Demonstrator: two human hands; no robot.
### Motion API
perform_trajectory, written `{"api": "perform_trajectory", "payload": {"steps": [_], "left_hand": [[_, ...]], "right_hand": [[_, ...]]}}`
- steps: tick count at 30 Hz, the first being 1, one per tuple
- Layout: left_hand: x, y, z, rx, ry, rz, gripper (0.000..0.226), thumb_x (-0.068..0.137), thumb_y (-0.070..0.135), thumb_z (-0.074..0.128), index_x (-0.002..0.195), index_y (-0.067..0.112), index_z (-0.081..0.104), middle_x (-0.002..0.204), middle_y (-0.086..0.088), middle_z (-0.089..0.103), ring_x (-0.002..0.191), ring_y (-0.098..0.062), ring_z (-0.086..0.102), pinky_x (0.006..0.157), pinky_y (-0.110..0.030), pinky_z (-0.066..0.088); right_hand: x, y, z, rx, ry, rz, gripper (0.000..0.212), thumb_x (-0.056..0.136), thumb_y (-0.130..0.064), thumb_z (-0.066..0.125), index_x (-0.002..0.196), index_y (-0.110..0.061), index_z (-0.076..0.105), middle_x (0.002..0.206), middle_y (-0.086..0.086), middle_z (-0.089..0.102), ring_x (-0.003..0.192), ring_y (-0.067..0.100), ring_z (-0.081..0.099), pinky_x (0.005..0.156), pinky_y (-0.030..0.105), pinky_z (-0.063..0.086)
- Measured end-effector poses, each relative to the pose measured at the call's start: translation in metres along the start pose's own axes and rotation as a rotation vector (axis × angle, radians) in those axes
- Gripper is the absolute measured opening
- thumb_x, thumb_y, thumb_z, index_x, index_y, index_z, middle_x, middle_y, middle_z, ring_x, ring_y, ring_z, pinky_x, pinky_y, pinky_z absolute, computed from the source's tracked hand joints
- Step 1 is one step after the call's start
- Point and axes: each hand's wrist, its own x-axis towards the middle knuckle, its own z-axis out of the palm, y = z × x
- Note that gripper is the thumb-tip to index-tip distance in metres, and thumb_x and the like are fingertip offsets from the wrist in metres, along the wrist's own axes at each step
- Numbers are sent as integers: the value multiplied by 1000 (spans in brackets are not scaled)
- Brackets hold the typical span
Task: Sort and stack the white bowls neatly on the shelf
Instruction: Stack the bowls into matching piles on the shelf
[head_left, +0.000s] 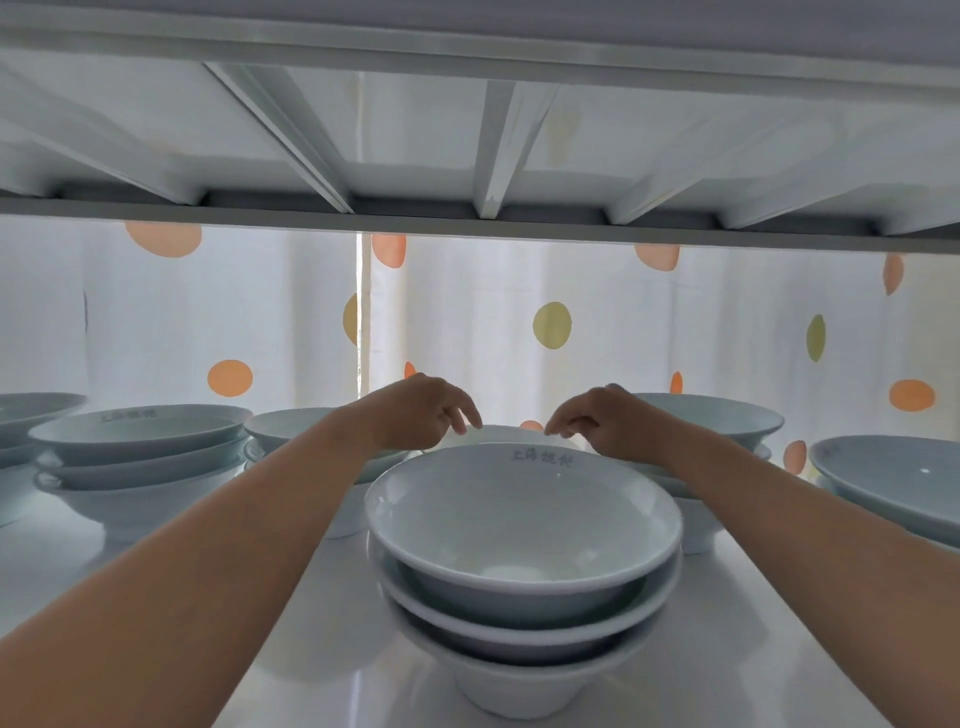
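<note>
A stack of three white bowls (524, 545) stands on the white shelf (322, 634) right in front of me, grey lettering inside the top bowl's far rim. Just behind it the rim of another white bowl (501, 432) shows. My left hand (421, 410) and my right hand (602, 418) reach past the front stack, one on each side of that rear bowl. Their fingertips hang curled over its rim, touching it or nearly so. I cannot see a firm grip. The rear bowl's lower part is hidden.
More white bowl stacks stand at the left (140, 467), behind my left arm (291, 431), behind my right arm (717, 421) and at the far right (893, 483). The upper shelf's underside (467, 218) hangs low overhead. A dotted white curtain (550, 322) closes the back.
</note>
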Motion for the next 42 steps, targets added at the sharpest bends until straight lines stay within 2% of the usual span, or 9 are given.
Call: {"api": "perform_trajectory", "payload": {"steps": [4,8,12,16,21,26,32,36,42], "left_hand": [[1,19,-4,-62,-52,3,43,85,1,40,101,30,68,93,8,70,76,0,59,67,-16,44],[8,34,-5,-52,-105,64,26,90,19,52,105,34,67,95,9,67,94,-10,62,86,-25,47],[12,55,-5,-42,-82,136,24,90,25,52,105,38,65,90,14,61,97,-7,59,91,-26,45],[9,94,-5,-16,-38,223,23,92,25,53,109,34,64,97,8,65,94,-5,56,92,-22,41],[5,147,-8,78,-52,237,22,92,27,55,111,31,64,104,6,69,95,-6,60,94,-24,44],[8,210,-4,20,42,164,19,89,28,58,105,35,66,93,9,65,92,-7,59,93,-28,46],[27,285,53,-44,61,119,20,84,25,63,101,36,66,98,8,67,93,-8,60,84,-21,44],[48,317,98,-129,-12,106,30,85,37,65,115,37,62,114,4,63,93,-5,55,89,-19,39],[61,311,107,-188,-138,62,47,82,50,63,127,45,51,142,7,43,121,-14,47,98,-24,34]], "right_hand": [[-6,-3,-11,45,89,6,45,84,13,37,104,-9,71,100,4,73,90,13,68,87,17,48],[-21,-11,-21,54,123,26,34,89,5,44,107,-9,69,103,4,72,94,13,67,81,10,44],[-38,-8,-34,-34,169,34,27,91,-2,50,107,-10,70,103,3,72,84,4,58,72,-3,36],[-62,4,-49,-96,188,52,25,91,-5,51,107,-9,70,104,4,72,89,13,64,86,19,48],[-100,30,-71,-102,192,55,23,91,-7,54,107,-9,70,105,5,72,94,19,65,84,18,44],[-139,67,-89,-76,192,23,23,89,-6,55,106,-9,71,105,5,72,95,18,66,80,11,38],[-198,118,-113,-46,187,65,23,89,-9,56,107,-9,70,108,7,71,97,20,66,90,23,48],[-230,155,-122,-44,142,175,22,89,-13,58,108,-11,69,110,4,71,99,17,65,86,18,44],[-251,177,-129,13,184,294,20,89,-18,58,105,-13,70,110,2,71,97,14,63,86,20,44]]}}
